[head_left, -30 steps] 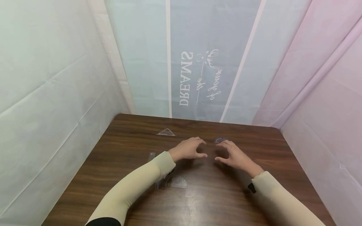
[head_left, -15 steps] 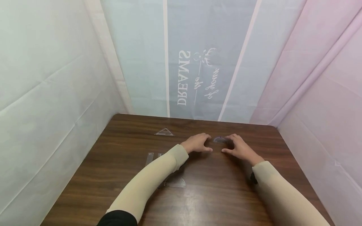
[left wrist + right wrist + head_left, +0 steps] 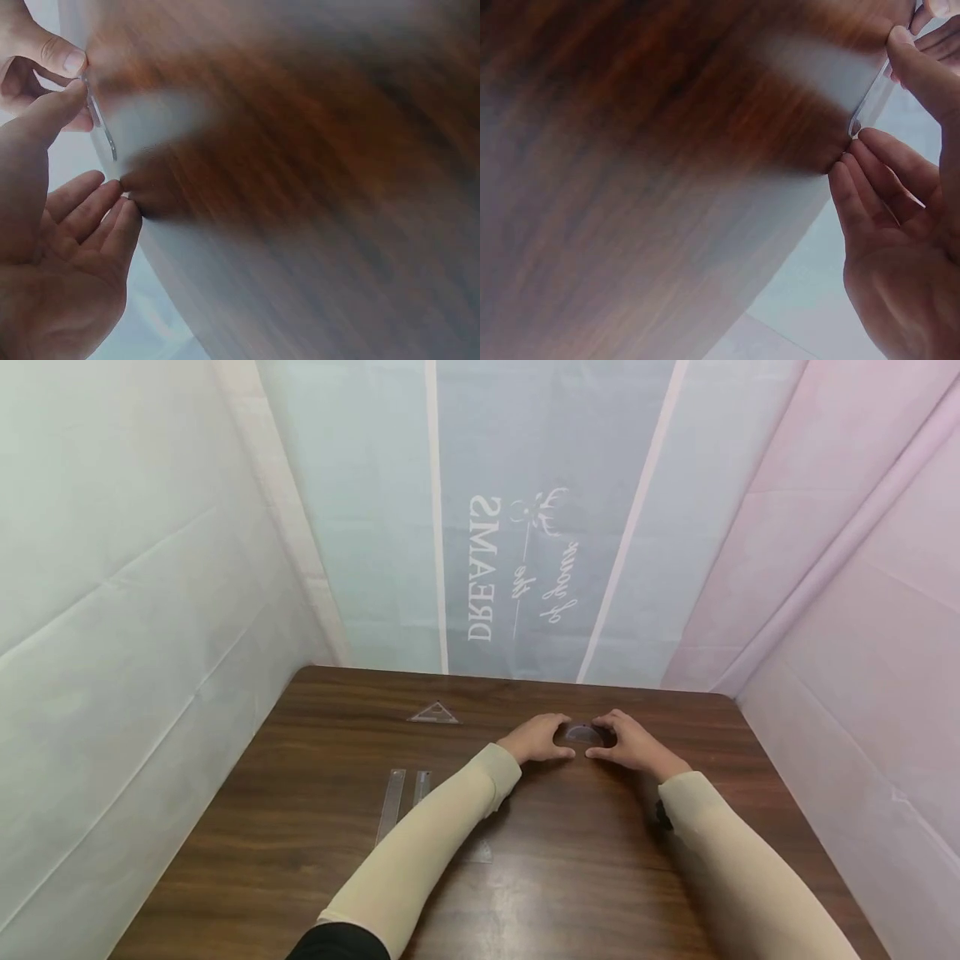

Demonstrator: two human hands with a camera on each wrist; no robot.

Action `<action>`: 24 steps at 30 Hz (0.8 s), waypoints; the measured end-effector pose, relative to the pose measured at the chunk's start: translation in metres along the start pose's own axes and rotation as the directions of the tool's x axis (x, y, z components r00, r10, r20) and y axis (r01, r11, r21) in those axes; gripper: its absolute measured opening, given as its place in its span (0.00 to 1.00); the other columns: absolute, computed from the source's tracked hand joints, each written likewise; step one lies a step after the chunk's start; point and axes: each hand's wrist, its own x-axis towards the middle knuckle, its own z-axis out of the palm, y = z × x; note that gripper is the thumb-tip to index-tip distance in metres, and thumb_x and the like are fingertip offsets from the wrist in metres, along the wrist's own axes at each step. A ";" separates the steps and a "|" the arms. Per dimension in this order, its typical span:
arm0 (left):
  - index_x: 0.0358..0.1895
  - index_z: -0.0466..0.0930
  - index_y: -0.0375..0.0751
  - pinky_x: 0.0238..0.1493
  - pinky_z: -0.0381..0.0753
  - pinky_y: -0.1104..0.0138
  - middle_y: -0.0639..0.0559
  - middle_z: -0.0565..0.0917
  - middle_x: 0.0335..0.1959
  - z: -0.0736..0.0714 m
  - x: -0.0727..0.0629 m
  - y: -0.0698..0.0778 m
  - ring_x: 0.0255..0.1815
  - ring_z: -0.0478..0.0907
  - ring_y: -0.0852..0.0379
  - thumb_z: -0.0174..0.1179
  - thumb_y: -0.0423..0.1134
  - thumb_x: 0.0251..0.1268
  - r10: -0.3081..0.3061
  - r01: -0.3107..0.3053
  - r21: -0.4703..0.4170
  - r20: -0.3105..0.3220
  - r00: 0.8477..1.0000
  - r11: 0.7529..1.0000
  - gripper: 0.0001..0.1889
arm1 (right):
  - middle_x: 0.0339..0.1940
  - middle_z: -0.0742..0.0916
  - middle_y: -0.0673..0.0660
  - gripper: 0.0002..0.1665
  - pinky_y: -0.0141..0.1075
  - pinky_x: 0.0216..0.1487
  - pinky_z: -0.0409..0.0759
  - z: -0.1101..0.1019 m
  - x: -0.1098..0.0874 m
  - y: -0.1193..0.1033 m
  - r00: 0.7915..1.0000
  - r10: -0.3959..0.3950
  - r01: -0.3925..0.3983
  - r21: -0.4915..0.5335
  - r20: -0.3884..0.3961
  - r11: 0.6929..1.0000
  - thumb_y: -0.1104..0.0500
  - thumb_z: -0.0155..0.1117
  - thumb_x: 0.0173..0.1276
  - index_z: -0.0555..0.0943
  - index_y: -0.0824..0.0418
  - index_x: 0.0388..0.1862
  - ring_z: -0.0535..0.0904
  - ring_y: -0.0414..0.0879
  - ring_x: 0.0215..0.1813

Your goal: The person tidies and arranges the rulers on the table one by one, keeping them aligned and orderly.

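Note:
A small clear protractor (image 3: 583,733) lies flat near the far side of the table, between both hands. My left hand (image 3: 537,737) is on its left side, thumb and fingers spread apart, fingertips down at the tabletop. Opposite it, my right hand (image 3: 634,745) frames the right side the same way. In the left wrist view the protractor (image 3: 101,124) appears edge-on, with a thumb tip close to its end; whether it touches cannot be told. The right wrist view shows the protractor's thin edge (image 3: 870,94) between thumb and fingers of my right hand (image 3: 900,247).
A clear set square (image 3: 435,714) lies at the back left. Two clear rulers (image 3: 391,806) (image 3: 422,787) lie left of my left sleeve (image 3: 427,835), which partly covers a larger protractor (image 3: 482,852). Cloth walls (image 3: 150,652) border the wooden table (image 3: 570,877).
My left hand has moved right and away, up to the small protractor's left side. The right hand has shifted slightly away and right. The small protractor is now less covered, and the rulers show more.

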 end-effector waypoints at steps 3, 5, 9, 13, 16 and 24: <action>0.82 0.68 0.44 0.75 0.72 0.64 0.49 0.74 0.78 0.000 0.004 0.002 0.77 0.72 0.53 0.67 0.54 0.77 -0.011 0.011 0.016 -0.011 1.000 1.000 0.37 | 0.57 0.82 0.66 0.41 0.58 0.59 0.80 -0.002 0.002 0.000 1.000 0.007 -0.007 0.001 0.018 1.000 0.48 0.80 0.69 0.78 0.73 0.70 0.80 0.58 0.55; 0.81 0.69 0.45 0.72 0.75 0.64 0.50 0.76 0.77 0.003 0.007 0.004 0.75 0.74 0.53 0.67 0.55 0.77 -0.020 0.022 0.049 -0.031 0.999 0.999 0.36 | 0.56 0.82 0.65 0.40 0.57 0.59 0.80 -0.004 0.003 -0.002 0.999 0.025 -0.025 0.002 0.027 1.000 0.48 0.81 0.69 0.80 0.73 0.69 0.80 0.57 0.54; 0.80 0.71 0.51 0.64 0.80 0.62 0.54 0.78 0.74 0.008 0.014 0.006 0.72 0.75 0.55 0.66 0.59 0.76 -0.045 0.055 0.146 -0.075 0.996 0.988 0.35 | 0.57 0.82 0.65 0.39 0.58 0.61 0.80 -0.008 0.006 -0.007 0.996 0.066 -0.066 0.004 0.052 0.998 0.49 0.81 0.69 0.80 0.72 0.68 0.80 0.59 0.56; 0.79 0.73 0.55 0.62 0.82 0.60 0.58 0.78 0.74 0.009 0.017 0.008 0.71 0.74 0.56 0.64 0.63 0.76 -0.061 0.083 0.244 -0.097 0.993 0.966 0.34 | 0.57 0.82 0.66 0.38 0.60 0.63 0.79 -0.009 0.010 -0.011 0.994 0.085 -0.086 0.010 0.073 0.996 0.50 0.81 0.68 0.81 0.73 0.67 0.80 0.60 0.58; 0.78 0.75 0.58 0.61 0.83 0.59 0.60 0.78 0.73 0.011 0.018 0.010 0.70 0.74 0.58 0.62 0.66 0.76 -0.063 0.096 0.311 -0.114 0.991 0.946 0.33 | 0.55 0.82 0.65 0.36 0.60 0.62 0.79 -0.009 0.011 -0.014 0.994 0.086 -0.088 0.022 0.070 0.996 0.51 0.82 0.68 0.82 0.73 0.66 0.81 0.60 0.56; 0.75 0.78 0.61 0.54 0.85 0.62 0.62 0.80 0.68 0.011 0.021 0.020 0.64 0.76 0.59 0.61 0.66 0.77 -0.105 0.142 0.321 -0.132 0.986 0.936 0.29 | 0.52 0.84 0.64 0.29 0.59 0.61 0.80 -0.010 0.012 -0.013 0.996 0.086 -0.087 0.009 0.023 0.996 0.55 0.79 0.71 0.84 0.72 0.63 0.82 0.60 0.55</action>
